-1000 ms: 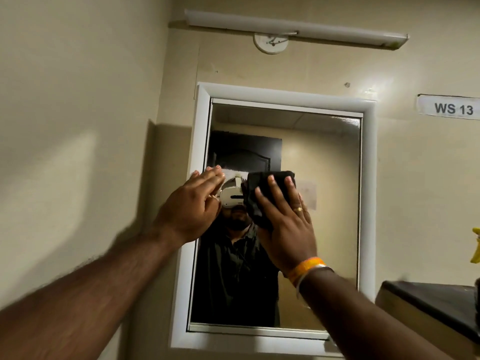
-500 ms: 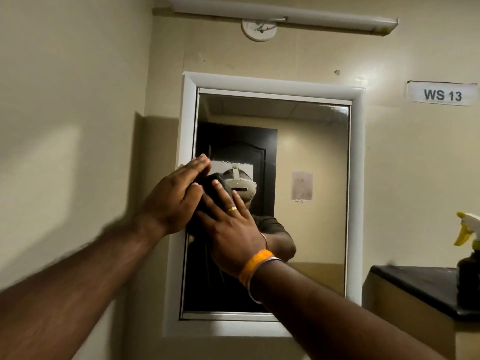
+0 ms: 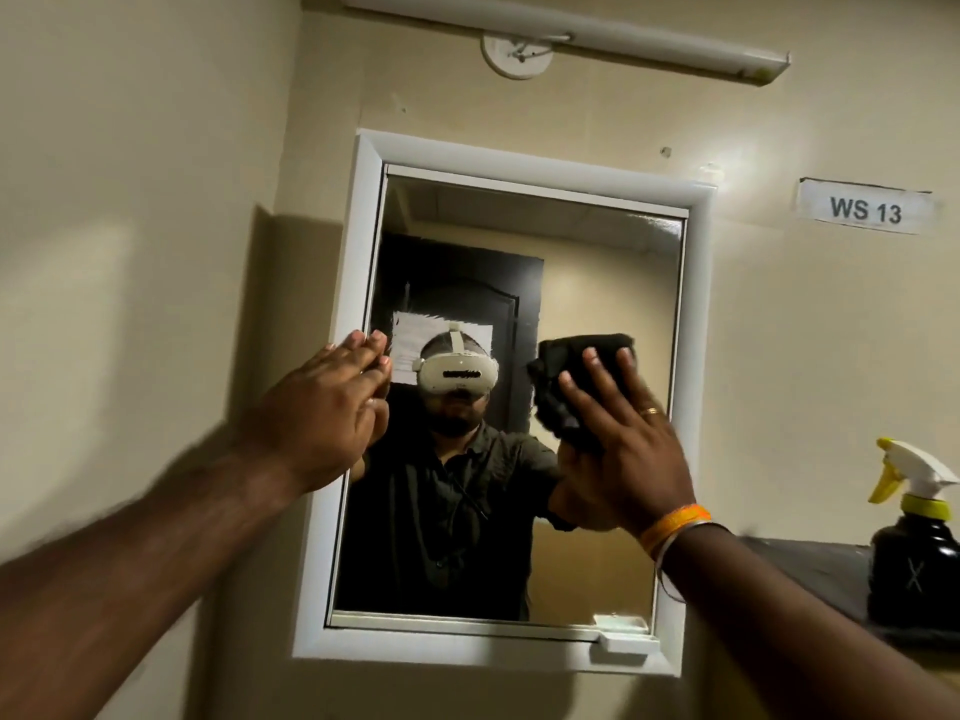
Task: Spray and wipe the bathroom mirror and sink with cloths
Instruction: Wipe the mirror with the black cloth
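Your right hand [image 3: 618, 449] presses a black cloth [image 3: 576, 376] flat-fingered against the white-framed mirror [image 3: 519, 241]. Your left hand [image 3: 322, 407] rests flat, fingers straight, on its left edge. Right, a black spray bottle [image 3: 917, 558] stands on the dark ledge [image 3: 810, 569].

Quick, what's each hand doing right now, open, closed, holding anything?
Left hand: open, straight fingers on the mirror at its left edge, holding nothing.
Right hand: open, flat fingers pressing the dark cloth against the glass.

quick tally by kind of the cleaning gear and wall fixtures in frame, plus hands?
Hands: 2, left hand flat at the mirror's left edge, right hand pressing the cloth
Dark cloth: 1
Spray bottle: 1
Mirror: 1
Tube light: 1
WS 13 label: 1
Total: 7
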